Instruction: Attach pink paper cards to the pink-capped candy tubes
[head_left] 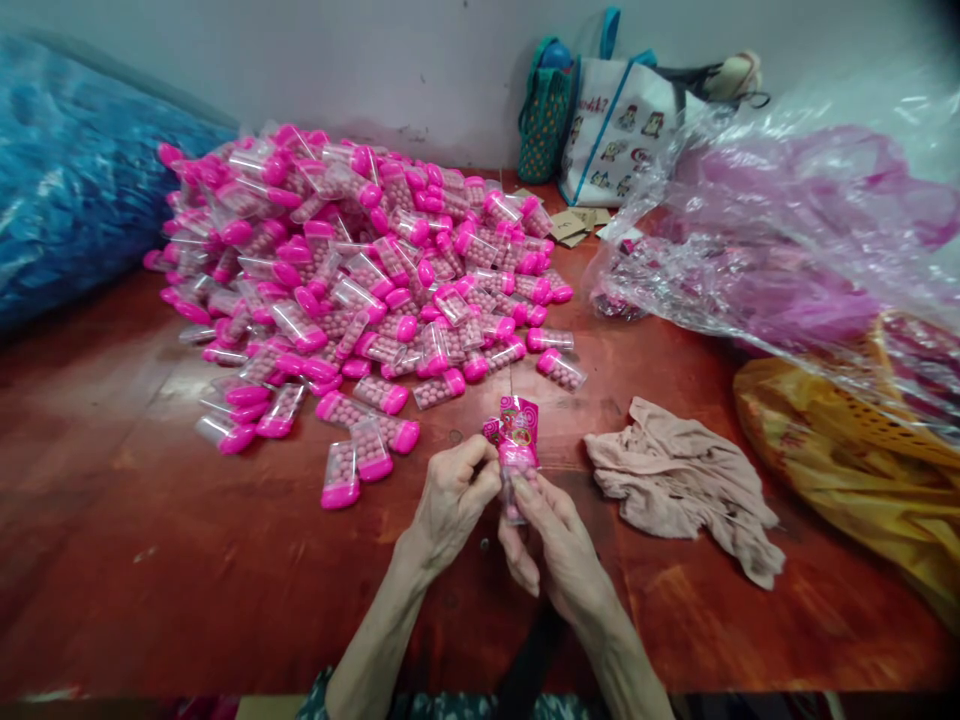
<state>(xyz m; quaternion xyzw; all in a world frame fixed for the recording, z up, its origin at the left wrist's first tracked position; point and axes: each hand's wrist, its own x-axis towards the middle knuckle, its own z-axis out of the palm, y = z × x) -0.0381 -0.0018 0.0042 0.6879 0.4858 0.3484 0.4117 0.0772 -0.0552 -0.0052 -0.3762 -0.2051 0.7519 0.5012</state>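
Just in front of me my right hand (pixel 551 525) grips a small clear candy bottle (pixel 513 505) with its thumb on the front. A pink printed sleeve (pixel 517 430) covers the bottle's upper end, which points away from me. Close against its left side, my left hand (pixel 459 490) is closed in a pinch. A small bit of the same print (pixel 491 430) sticks up above the left fingertips; what they pinch is partly hidden. Beyond the hands lies a large heap of clear bottles (pixel 360 290) with pink caps, filled with pale pink balls. Two bottles (pixel 342 474) lie nearest my left hand.
A crumpled beige cloth (pixel 682 470) lies right of my hands. Clear plastic bags (pixel 750 250), a yellow bag (pixel 810 440) and an orange basket (pixel 892 400) crowd the right side. A blue plastic sack (pixel 82 180) stands left. Against the wall is a white tote bag (pixel 619 135).
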